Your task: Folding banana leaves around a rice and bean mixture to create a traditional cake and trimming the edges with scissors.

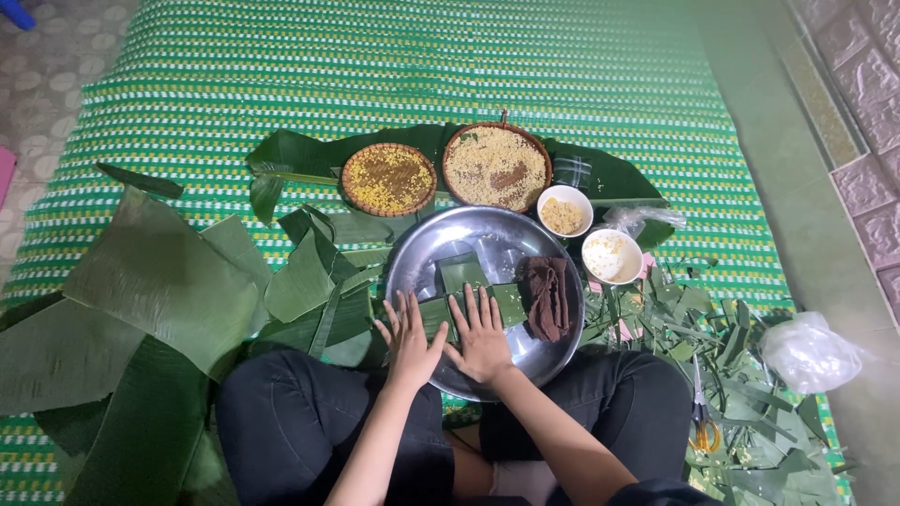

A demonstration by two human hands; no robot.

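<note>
A round metal tray [422, 248] lies on the mat between my knees. On it sits a strip of green banana leaf [506, 302], with a smaller leaf piece [462, 274] laid across it. My left hand [410, 335] and my right hand [480, 334] both press flat on the leaf strip, fingers spread, side by side. A folded brown cloth [547, 295] rests on the tray just right of my right hand.
Two woven baskets of grain [388, 178] [495, 167] and two white bowls [563, 211] [611, 256] stand beyond the tray. Large banana leaves [159, 281] pile at the left. Leaf scraps, scissors [701, 426] and a plastic bag [808, 351] lie at the right.
</note>
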